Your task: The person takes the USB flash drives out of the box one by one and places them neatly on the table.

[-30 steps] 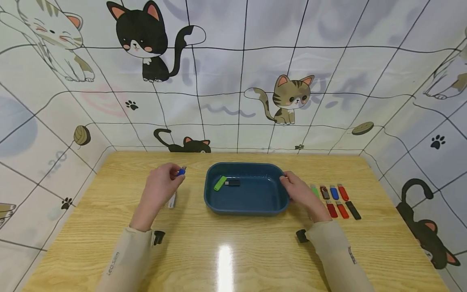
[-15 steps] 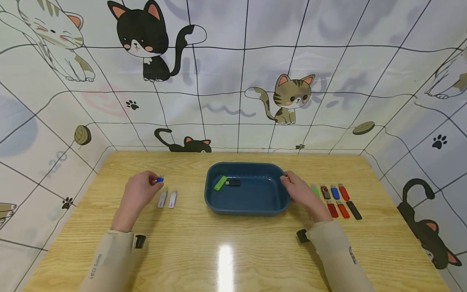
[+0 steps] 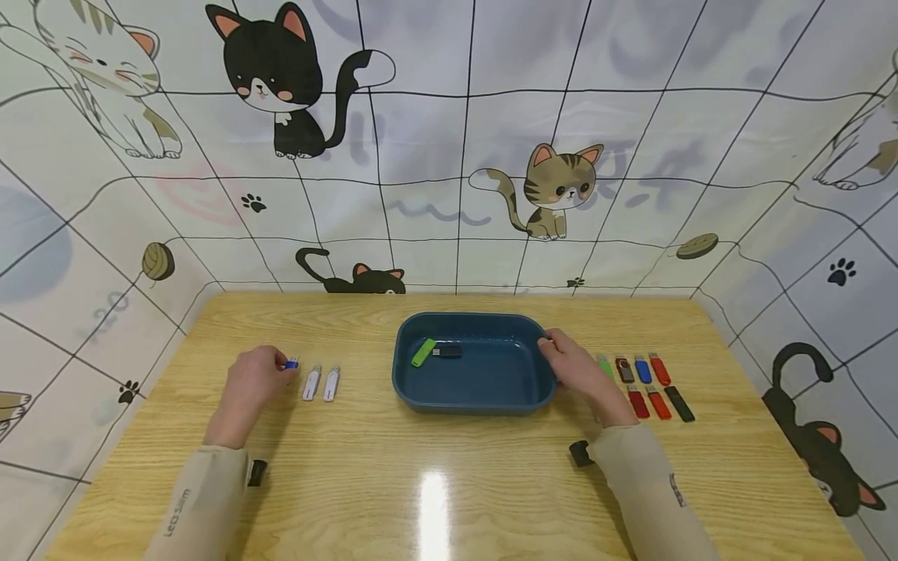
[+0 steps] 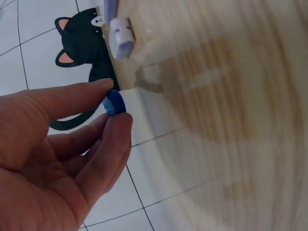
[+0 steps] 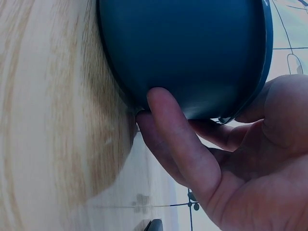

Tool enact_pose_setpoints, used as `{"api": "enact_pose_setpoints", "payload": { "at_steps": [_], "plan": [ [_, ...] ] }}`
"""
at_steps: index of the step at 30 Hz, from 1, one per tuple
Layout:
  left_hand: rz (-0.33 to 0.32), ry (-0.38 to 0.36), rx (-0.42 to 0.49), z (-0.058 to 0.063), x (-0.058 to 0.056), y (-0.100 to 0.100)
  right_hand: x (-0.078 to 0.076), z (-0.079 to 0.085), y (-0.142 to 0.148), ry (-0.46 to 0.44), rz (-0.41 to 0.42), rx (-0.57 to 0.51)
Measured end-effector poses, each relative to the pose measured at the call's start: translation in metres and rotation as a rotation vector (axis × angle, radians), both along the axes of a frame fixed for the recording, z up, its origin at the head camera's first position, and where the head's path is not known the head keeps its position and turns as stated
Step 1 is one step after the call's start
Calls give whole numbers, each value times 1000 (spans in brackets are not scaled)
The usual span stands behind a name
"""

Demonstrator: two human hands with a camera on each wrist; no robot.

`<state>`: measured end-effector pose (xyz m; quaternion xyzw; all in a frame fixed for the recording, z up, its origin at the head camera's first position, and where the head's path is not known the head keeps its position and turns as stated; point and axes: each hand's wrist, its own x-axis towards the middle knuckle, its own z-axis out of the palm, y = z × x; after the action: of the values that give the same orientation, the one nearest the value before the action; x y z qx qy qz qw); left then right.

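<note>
My left hand pinches a blue USB stick between thumb and fingertips, low over the left side of the table. The wrist view shows that blue USB stick held by its end. Two white USB sticks lie side by side just right of this hand. At the centre stands a dark blue box, open at the top, with a green USB stick and a black USB stick inside. My right hand grips its right end, thumb at the rim, fingers against the outer wall.
Right of the box, several USB sticks lie in two rows, among them a blue one, a red one and a black one. A green one is partly hidden by my right hand. Cat-printed cloth borders the table.
My left hand has moved left and down towards the table with the blue USB stick, past the two white ones, which now show fully. The right hand and box have stayed put.
</note>
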<state>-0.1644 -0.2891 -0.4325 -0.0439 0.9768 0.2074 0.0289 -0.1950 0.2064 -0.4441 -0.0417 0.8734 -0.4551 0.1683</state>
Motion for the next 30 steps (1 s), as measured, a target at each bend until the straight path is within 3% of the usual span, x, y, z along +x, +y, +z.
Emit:
{"api": "enact_pose_setpoints", "payload": {
  "at_steps": [14, 30],
  "plan": [
    [-12, -99, -11, -2, -2, -4, -1, -1, 0, 18, -1, 22],
    [-26, -134, -30, -3, -2, -5, -1, -1, -1, 8, -7, 23]
  ]
}}
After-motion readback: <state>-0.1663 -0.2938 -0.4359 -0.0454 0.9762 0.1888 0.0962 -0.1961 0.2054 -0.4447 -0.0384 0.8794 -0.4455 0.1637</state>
